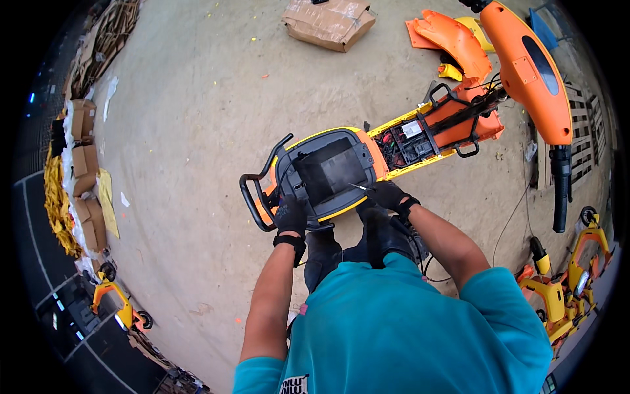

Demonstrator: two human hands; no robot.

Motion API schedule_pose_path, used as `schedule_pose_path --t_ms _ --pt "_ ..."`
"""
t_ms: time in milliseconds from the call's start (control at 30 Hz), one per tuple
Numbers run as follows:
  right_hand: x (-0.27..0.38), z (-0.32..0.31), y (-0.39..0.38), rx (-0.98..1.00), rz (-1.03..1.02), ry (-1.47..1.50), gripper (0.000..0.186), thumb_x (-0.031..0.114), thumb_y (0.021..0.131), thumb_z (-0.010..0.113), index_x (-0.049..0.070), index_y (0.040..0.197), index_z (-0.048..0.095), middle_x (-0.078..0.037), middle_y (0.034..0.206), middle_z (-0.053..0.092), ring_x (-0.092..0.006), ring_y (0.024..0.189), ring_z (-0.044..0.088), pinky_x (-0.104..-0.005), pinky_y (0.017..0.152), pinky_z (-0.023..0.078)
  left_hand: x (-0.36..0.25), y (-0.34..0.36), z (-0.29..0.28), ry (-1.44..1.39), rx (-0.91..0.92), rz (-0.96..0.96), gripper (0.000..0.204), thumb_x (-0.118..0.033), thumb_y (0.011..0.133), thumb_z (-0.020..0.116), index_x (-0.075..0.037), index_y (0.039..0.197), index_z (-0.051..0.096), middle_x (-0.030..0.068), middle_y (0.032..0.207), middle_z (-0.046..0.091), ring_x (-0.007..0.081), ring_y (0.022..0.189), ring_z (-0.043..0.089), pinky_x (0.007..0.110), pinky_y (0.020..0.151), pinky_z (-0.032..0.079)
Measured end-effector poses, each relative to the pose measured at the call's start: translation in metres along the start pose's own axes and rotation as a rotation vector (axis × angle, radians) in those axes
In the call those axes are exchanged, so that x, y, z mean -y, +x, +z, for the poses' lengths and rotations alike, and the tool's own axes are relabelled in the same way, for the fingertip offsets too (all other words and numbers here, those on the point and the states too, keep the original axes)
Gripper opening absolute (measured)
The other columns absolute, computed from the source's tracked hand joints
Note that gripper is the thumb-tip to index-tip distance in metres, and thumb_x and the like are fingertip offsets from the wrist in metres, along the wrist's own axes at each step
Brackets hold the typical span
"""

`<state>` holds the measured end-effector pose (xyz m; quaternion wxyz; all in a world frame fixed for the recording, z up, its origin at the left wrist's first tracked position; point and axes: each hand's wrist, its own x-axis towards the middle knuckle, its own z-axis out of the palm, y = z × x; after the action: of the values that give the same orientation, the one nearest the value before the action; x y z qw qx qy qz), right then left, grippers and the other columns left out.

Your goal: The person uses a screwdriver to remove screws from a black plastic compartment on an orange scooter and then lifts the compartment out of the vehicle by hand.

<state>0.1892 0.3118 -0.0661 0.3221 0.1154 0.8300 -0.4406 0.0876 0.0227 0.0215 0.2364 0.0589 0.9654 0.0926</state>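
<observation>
An orange and yellow electric scooter [378,152] stands in front of me, its seat off and a black storage box [325,172] exposed at its rear. My right hand [390,196], in a black glove, is closed around a screwdriver [361,187]; only its thin metal shaft shows, pointing left over the near rim of the box. My left hand [291,215], also gloved in black, rests at the box's near left corner, beside the black rear grab bar [248,194]. Its fingers blend into the dark plastic. Wiring and a controller [415,141] lie bare in the open floorboard.
The handlebar [535,72] rises at the right. Beyond it lie orange body panels [453,43] and a taped cardboard box [329,23]. Wooden pallets [581,134] stand far right, more yellow scooters [558,295] lower right. Open cartons [85,171] line the left. A loose cable [508,220] crosses the floor.
</observation>
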Motion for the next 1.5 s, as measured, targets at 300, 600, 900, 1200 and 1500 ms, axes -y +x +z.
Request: schedule_pose_path --t_ms 300,600,900,1200,1500 --pt "-0.021 0.004 0.003 -0.094 -0.054 -0.023 0.034 0.035 0.09 0.054 0.005 0.095 0.069 -0.02 0.09 0.068 -0.0393 0.088 0.063 -0.0454 0.078 0.049 0.011 -0.01 -0.002 0.223 0.057 0.399 0.03 -0.006 0.083 0.054 -0.009 0.112 0.058 0.0171 0.097 0.058 0.0352 0.091 0.061 0.045 0.073 0.051" --pt "-0.031 0.003 0.002 -0.055 0.048 -0.052 0.038 0.038 0.09 0.052 0.004 0.093 0.068 -0.019 0.09 0.068 -0.0371 0.089 0.063 -0.0457 0.079 0.048 0.003 0.012 -0.002 0.221 0.219 0.045 0.02 -0.021 0.088 0.056 -0.004 0.094 0.064 0.0209 0.091 0.065 0.0358 0.087 0.065 0.044 0.07 0.053" --pt "-0.047 0.001 0.001 -0.074 0.041 -0.042 0.04 0.039 0.088 0.052 0.003 0.096 0.068 -0.021 0.094 0.067 -0.0375 0.091 0.063 -0.0455 0.082 0.048 0.008 -0.013 -0.003 0.031 0.043 0.351 0.022 -0.004 0.08 0.058 -0.009 0.101 0.062 0.0215 0.109 0.058 0.0395 0.093 0.061 0.045 0.081 0.049" --pt "-0.041 -0.005 -0.003 -0.077 0.068 0.005 0.039 0.038 0.088 0.054 0.003 0.094 0.069 -0.02 0.092 0.068 -0.037 0.089 0.064 -0.0454 0.08 0.049 0.017 0.001 0.01 -0.07 -0.021 0.04 0.022 -0.024 0.09 0.056 -0.003 0.09 0.061 0.0233 0.081 0.063 0.0403 0.085 0.063 0.049 0.072 0.05" --pt "-0.045 0.001 -0.003 -0.141 0.011 0.015 0.037 0.037 0.088 0.054 0.003 0.092 0.069 -0.019 0.088 0.068 -0.0364 0.086 0.064 -0.0451 0.078 0.049 -0.005 -0.017 -0.015 0.065 -0.108 0.428 0.021 -0.018 0.086 0.057 -0.007 0.103 0.055 0.016 0.098 0.058 0.0369 0.081 0.064 0.046 0.067 0.052"
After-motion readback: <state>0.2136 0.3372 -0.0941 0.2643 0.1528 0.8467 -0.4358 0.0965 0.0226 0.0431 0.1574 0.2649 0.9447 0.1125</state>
